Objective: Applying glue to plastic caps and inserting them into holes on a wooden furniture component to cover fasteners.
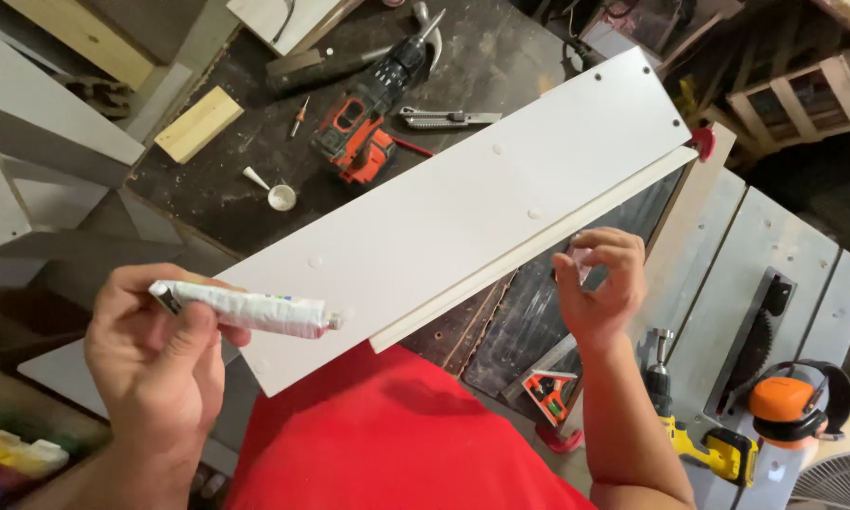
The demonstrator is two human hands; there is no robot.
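Left hand (156, 364) fingers gripping a white tube (245, 309) near the white panel (453, 212); right hand (599, 283) fingers pinching something small, unclear.

Red cordless drill (361, 123), utility knife (446, 118), wood block (198, 124) on table (208, 203); orange ear defenders (795, 401) and yellow drill (703, 444) on table saw (774, 274).

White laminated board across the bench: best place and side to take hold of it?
Probably the near long edge of the white laminated board, around mid-length, coming from the person's side. It lies diagonally and is long, so a mid-length grip should balance it. The left hand holds a white crumpled tube at the lower-left corner; the right hand hovers by that edge.
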